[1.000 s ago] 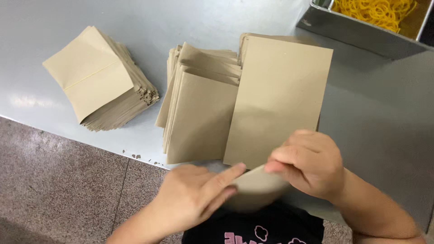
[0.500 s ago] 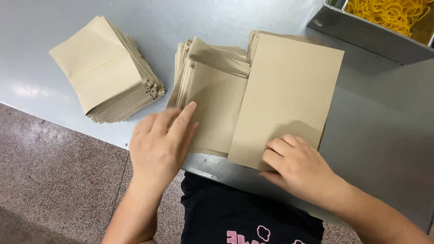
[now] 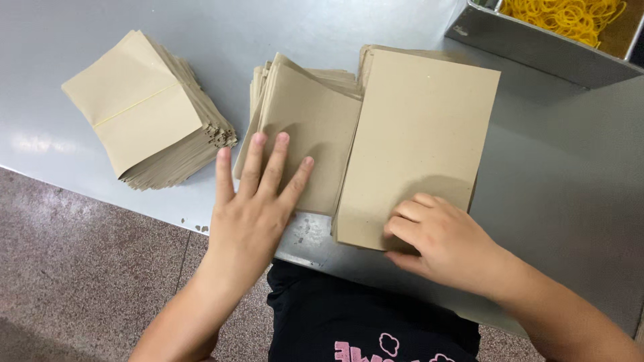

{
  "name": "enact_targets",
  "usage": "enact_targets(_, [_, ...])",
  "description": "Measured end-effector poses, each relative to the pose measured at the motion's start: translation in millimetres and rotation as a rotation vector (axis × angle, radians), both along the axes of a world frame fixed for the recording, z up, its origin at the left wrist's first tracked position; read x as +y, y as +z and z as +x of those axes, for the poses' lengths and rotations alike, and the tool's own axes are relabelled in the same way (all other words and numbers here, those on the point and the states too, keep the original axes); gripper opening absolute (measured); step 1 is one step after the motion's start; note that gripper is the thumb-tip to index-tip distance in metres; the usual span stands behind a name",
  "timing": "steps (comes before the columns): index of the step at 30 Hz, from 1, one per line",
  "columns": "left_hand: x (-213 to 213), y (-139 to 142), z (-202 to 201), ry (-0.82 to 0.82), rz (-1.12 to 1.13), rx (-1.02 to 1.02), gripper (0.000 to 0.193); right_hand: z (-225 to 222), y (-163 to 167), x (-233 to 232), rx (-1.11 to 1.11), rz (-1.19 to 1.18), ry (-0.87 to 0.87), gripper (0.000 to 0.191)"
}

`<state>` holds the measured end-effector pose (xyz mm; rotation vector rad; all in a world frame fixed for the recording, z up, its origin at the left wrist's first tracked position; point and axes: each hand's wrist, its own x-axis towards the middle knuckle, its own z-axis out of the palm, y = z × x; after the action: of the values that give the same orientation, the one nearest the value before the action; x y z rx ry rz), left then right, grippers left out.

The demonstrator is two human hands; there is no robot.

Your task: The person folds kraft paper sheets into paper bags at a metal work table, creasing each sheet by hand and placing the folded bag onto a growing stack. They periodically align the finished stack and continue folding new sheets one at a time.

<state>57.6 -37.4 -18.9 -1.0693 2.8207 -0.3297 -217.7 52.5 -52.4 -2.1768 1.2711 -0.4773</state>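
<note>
Three stacks of tan paper bags lie on a grey metal table [image 3: 570, 174]. My left hand [image 3: 251, 204] rests flat, fingers spread, on the near edge of the middle stack [image 3: 308, 114]. My right hand [image 3: 439, 241] has its fingers curled on the near bottom edge of the top sheet of the right stack [image 3: 422, 127], which overlaps the middle one. A third, thicker stack [image 3: 144, 110] lies apart at the left, untouched.
A grey metal tray [image 3: 530, 43] holding yellow rubber bands [image 3: 570, 13] stands at the back right. The table's front edge runs diagonally just before my body; a speckled brown floor [image 3: 80, 268] shows at the lower left.
Both hands moved up from the table's front edge onto the stacks. The left hand went from the folded sheet near my body to lie flat on the middle stack.
</note>
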Motion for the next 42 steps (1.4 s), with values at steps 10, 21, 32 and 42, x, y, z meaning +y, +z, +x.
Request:
enact_targets(10, [18, 33, -9, -0.060, 0.310, 0.706, 0.033, 9, 6, 7, 0.074, -0.037, -0.039, 0.034])
enact_targets(21, [29, -5, -12, 0.132, 0.771, 1.033, 0.060, 4, 10, 16, -0.117, -0.051, -0.124, 0.016])
enact_targets(32, [21, -44, -80, -0.329, 0.839, 1.315, 0.071, -35, 7, 70, -1.075, 0.144, -0.777, 0.014])
enact_targets(42, [27, -61, -104, -0.163, 0.890, 1.505, 0.086, -25, -6, 18, -1.109, -0.047, -0.477, 0.072])
